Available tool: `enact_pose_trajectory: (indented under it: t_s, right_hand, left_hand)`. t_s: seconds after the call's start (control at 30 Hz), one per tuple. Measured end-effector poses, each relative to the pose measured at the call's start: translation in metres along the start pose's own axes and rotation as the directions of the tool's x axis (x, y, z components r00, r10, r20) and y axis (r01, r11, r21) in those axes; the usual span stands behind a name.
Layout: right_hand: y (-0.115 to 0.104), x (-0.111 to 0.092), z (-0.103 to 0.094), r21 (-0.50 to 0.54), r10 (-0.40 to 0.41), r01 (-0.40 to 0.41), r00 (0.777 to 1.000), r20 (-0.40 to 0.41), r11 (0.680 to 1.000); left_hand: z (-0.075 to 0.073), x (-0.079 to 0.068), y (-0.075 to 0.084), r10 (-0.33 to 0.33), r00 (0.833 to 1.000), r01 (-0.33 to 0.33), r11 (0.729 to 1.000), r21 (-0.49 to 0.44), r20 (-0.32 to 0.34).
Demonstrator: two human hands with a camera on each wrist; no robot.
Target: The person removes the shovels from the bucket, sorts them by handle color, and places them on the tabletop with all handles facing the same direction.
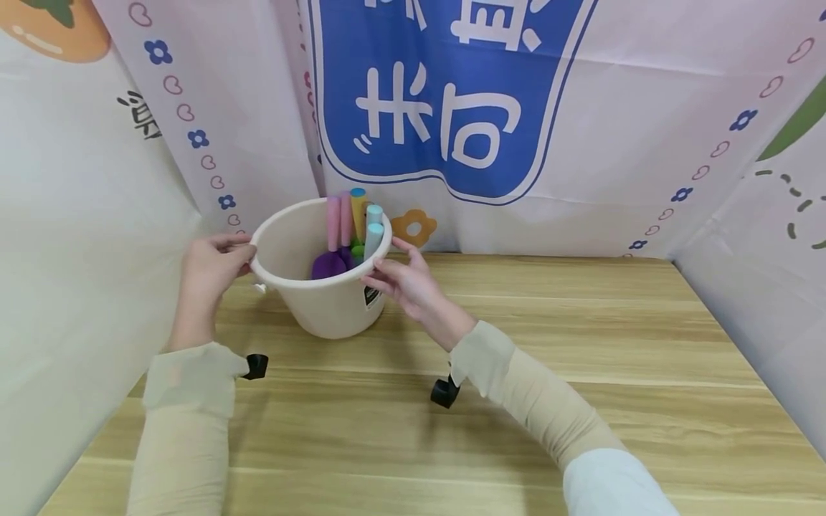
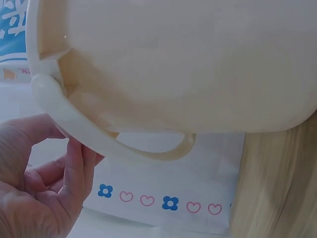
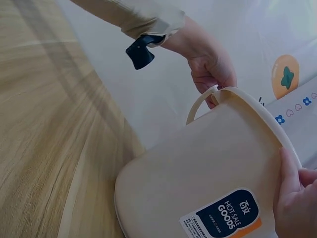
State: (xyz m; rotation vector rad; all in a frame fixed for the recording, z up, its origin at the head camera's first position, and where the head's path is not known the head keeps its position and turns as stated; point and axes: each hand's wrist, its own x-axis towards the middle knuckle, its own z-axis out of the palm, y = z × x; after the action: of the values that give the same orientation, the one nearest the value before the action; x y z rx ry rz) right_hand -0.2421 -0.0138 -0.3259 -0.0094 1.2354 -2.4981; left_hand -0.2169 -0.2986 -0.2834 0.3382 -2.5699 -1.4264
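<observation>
A cream plastic bucket (image 1: 332, 312) stands on the wooden table near its back left corner. My left hand (image 1: 209, 269) pinches the left side of the rim, just by the joint of the bucket's curved handle (image 2: 94, 136), which hangs down outside. On the opposite side my right hand (image 1: 413, 287) grips the rim, some fingers lying along the outer wall. Inside, leaning to the right, are several tools with pink handles (image 1: 333, 226), a yellow handle (image 1: 358, 215) and light blue handles (image 1: 373, 240). A purple scoop-like head (image 1: 329, 265) shows below the pink ones; the tools' lower parts are hidden.
Printed white cloth (image 1: 581, 179) walls in the table at the back and both sides, close behind the bucket. The wooden tabletop (image 1: 581, 337) extends to the right and front. A dark label (image 3: 228, 213) is stuck on the bucket's outer wall.
</observation>
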Motion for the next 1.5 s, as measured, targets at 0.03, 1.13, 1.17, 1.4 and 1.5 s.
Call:
enact_pose_trajectory:
  t_s: [0.03, 1.13, 1.17, 1.4, 1.5]
  right_hand:
    - [0.000, -0.001, -0.001, 0.010, -0.002, 0.002, 1.000, 0.003, 1.000]
    - [-0.017, -0.016, -0.028, 0.006, 0.019, -0.019, 1.000, 0.011, 1.000]
    - [-0.018, -0.016, -0.028, 0.007, 0.021, -0.021, 1.000, 0.010, 1.000]
    - [-0.021, -0.018, -0.032, 0.005, 0.033, -0.033, 0.999, 0.004, 0.999]
    - [-0.023, -0.020, -0.034, 0.000, 0.031, -0.031, 0.999, 0.010, 1.000]
  left_hand:
    - [0.001, -0.001, 0.000, 0.000, 1.000, 0.000, 1.000, -0.010, -0.002]
    - [0.023, -0.016, 0.006, 0.035, 0.999, -0.038, 0.995, -0.095, -0.028]
    - [0.024, -0.017, 0.006, 0.035, 0.999, -0.038, 0.994, -0.102, -0.027]
    - [0.029, -0.018, 0.007, 0.042, 0.999, -0.046, 0.991, -0.127, -0.035]
    - [0.030, -0.019, 0.008, 0.038, 0.999, -0.042, 0.993, -0.114, -0.038]
